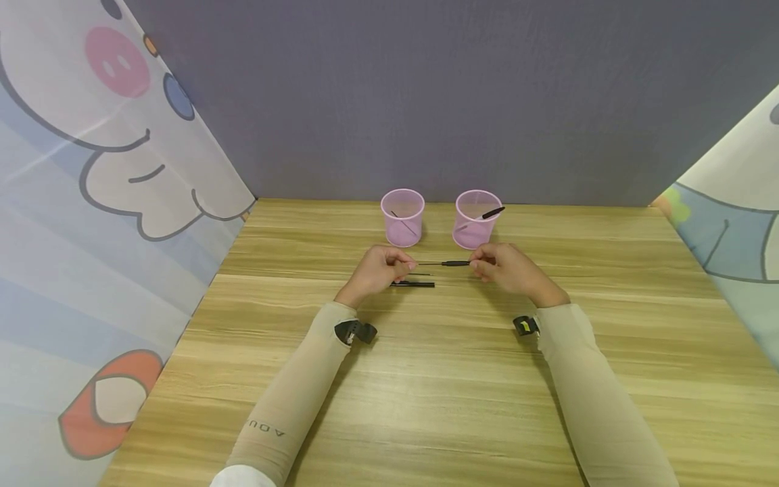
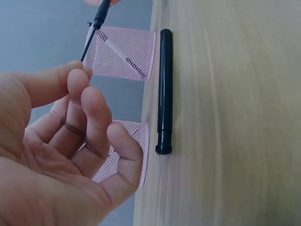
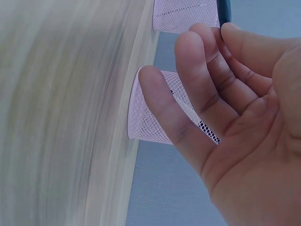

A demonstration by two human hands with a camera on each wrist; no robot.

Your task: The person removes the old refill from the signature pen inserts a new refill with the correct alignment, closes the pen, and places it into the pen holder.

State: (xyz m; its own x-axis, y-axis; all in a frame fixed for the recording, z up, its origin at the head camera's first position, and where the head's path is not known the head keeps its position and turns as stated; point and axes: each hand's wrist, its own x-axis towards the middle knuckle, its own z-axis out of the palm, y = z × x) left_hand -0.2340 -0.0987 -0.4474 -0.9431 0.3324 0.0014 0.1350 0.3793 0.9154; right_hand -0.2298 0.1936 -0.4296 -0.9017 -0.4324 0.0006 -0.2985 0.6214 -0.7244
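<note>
Both hands stretch a small screwdriver (image 1: 455, 264) with a black handle and thin dark shaft level between them above the table. My left hand (image 1: 374, 274) pinches the shaft's tip between thumb and forefinger, the other fingers loosely bent. At the handle's end, my right hand (image 1: 508, 269) pinches with thumb and fingertips. Below and beside the left hand lies a black cylindrical stick (image 2: 164, 84) with a narrower collar at one end. A thin dark rod (image 1: 422, 274) shows just beyond that stick, partly hidden by the left hand.
Two pink mesh cups stand behind the hands. The left cup (image 1: 404, 233) contains a thin dark stick; the right cup (image 1: 468, 237) has a black-handled tool (image 1: 493, 212) leaning out over its rim. A grey panel (image 1: 456, 101) rises at the back edge of the wooden table (image 1: 414, 406).
</note>
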